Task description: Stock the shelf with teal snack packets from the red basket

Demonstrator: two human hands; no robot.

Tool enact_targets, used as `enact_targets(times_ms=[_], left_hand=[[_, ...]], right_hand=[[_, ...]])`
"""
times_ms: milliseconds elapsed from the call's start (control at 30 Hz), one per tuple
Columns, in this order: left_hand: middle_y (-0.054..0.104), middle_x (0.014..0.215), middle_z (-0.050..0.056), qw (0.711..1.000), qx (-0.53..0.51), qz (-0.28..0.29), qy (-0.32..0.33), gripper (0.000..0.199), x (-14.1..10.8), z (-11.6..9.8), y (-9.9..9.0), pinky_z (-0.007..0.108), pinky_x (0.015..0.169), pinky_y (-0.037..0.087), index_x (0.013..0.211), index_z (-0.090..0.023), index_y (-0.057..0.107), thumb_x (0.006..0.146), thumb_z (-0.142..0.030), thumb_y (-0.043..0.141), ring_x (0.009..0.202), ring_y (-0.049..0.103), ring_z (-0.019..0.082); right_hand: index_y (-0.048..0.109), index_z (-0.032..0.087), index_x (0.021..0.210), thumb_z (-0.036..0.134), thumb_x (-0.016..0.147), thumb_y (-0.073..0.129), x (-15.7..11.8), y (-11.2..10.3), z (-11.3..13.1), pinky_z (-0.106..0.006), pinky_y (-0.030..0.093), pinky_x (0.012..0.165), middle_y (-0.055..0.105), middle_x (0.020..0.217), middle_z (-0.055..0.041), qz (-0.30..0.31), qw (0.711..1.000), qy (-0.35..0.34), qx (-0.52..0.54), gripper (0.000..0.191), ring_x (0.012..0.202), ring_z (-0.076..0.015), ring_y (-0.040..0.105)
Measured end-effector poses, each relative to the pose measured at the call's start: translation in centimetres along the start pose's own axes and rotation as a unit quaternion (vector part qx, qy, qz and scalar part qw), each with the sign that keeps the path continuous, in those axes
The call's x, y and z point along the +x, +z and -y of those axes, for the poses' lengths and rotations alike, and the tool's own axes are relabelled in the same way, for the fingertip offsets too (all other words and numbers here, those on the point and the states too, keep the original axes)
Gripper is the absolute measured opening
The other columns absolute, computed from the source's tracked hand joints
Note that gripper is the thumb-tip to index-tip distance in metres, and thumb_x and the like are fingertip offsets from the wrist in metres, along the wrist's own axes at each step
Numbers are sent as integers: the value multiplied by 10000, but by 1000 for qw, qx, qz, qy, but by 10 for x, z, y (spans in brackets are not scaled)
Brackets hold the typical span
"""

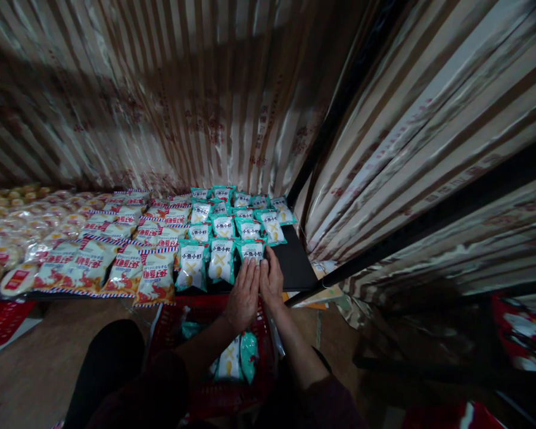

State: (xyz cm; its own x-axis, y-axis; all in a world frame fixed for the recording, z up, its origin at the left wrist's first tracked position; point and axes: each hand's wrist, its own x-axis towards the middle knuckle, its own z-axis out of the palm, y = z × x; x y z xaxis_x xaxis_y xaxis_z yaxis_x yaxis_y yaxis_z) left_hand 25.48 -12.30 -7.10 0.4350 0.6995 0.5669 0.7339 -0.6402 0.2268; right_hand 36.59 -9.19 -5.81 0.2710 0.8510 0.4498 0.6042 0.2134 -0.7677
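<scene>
Both of my hands are together at the front row of teal-and-white snack bags on the black shelf. My left hand (243,298) lies with its fingers stretched flat over the lower front of one snack bag (252,251). Close against it, my right hand (272,279) has its fingers extended along the same bag's right edge. Neither hand is wrapped round the bag, whose lower part is hidden under them. Beside it to the left stands another teal snack bag (222,261). Below my forearms, a red basket (161,325) holds several more teal bags (230,360).
Left along the shelf lie orange-and-white snack bags (154,277) and clear-wrapped round pastries (20,279). A striped curtain (161,101) hangs behind. Dark metal posts (315,149) frame the right corner, near the bare black shelf end (295,262). Another red basket (4,322) is at lower left.
</scene>
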Motion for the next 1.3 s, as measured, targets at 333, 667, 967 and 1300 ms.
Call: enact_targets(times_ms=[333,667,967,1300], left_hand=[[333,1484,199,1000,22,11,-2,569,4,4,-6,508,1109,296,1424,-35,286,861,-106,334,1427,176,286],[334,1501,126,997,75,14,-6,535,5,6,-8,501,1149,185,1426,-89,328,901,-192,362,1430,184,260],[275,1521,156,998,65,17,1,571,1,5,-10,528,1135,195,1431,-98,319,873,-182,402,1437,134,295],[218,1533,192,998,-23,59,8,602,-18,0,-17,557,1132,185,1419,-59,307,832,-140,411,1444,23,306]], right_hand=[[435,153,1359,440,957,239,1,12,-15,-471,365,1066,531,1326,-140,15,999,12,-48,531,1273,-234,451],[487,145,1315,465,952,208,0,13,-14,-478,382,1024,586,1250,-145,8,996,32,-88,558,1183,-250,506],[461,126,1327,452,955,199,-6,8,-15,-486,346,1054,540,1302,-162,-13,996,19,-89,559,1245,-248,454],[454,112,1322,467,956,198,-21,4,-13,-479,331,1071,516,1326,-176,-20,996,30,-78,571,1273,-236,431]])
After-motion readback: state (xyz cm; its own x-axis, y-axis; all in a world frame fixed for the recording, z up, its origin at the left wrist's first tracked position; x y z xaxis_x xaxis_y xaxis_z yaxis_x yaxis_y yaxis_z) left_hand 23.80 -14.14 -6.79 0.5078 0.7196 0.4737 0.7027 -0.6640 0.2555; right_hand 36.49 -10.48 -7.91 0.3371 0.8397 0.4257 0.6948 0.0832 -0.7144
